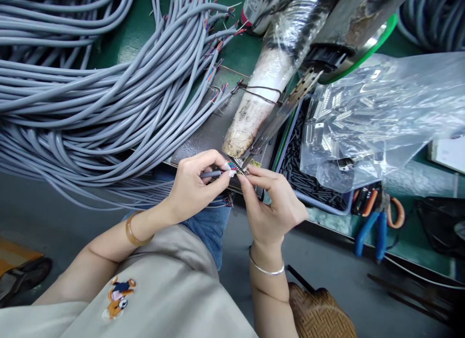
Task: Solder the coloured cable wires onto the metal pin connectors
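My left hand [198, 185] pinches the end of a grey cable [210, 174], whose thin coloured wires fan out past the fingertips. Those wires meet a small metal connector [240, 167] with a row of contacts. On its other side, the thumb and fingers of my right hand [271, 197] grip the connector. A soldering iron [269, 122] points down with its tip close to the connector; whether they touch I cannot tell. Beside it a tube wrapped in whitish plastic film [250, 105] ends just above my fingers.
Many grey cables [109, 96] with stripped ends cover the left. A bin of small black sleeves [301, 163] stands right, partly under a clear bag of metal connectors [348, 115]. Blue-handled pliers [379, 226] and orange-handled cutters [395, 212] lie at the table's front edge. A bottle [252, 8] stands behind.
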A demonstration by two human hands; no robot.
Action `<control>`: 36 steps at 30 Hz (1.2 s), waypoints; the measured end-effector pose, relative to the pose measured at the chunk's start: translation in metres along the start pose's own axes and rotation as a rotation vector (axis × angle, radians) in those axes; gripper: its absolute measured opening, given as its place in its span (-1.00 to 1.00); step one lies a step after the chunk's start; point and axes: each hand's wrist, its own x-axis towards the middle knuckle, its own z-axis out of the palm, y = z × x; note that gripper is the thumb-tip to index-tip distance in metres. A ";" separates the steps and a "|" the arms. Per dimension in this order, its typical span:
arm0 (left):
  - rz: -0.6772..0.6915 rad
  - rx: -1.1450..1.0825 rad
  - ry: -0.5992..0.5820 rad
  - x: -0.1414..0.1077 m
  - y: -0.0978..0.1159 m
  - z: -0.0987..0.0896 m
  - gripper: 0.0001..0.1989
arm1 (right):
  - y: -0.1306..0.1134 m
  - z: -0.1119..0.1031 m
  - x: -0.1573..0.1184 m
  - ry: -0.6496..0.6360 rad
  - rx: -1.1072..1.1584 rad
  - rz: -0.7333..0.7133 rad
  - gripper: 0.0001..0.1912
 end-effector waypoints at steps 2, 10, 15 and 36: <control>0.014 0.006 0.009 0.000 -0.001 0.000 -0.90 | 0.000 0.001 0.000 -0.002 0.000 0.006 -0.84; 0.054 0.047 -0.017 0.001 0.000 -0.002 -0.94 | -0.002 -0.003 -0.002 -0.011 0.010 0.049 -0.86; 0.182 0.114 -0.015 -0.004 -0.003 -0.003 -0.97 | -0.002 -0.013 -0.012 0.073 0.061 0.098 -0.87; 0.327 0.127 -0.036 -0.014 -0.005 -0.007 -0.92 | -0.022 -0.036 -0.002 -0.166 -0.075 0.104 -0.87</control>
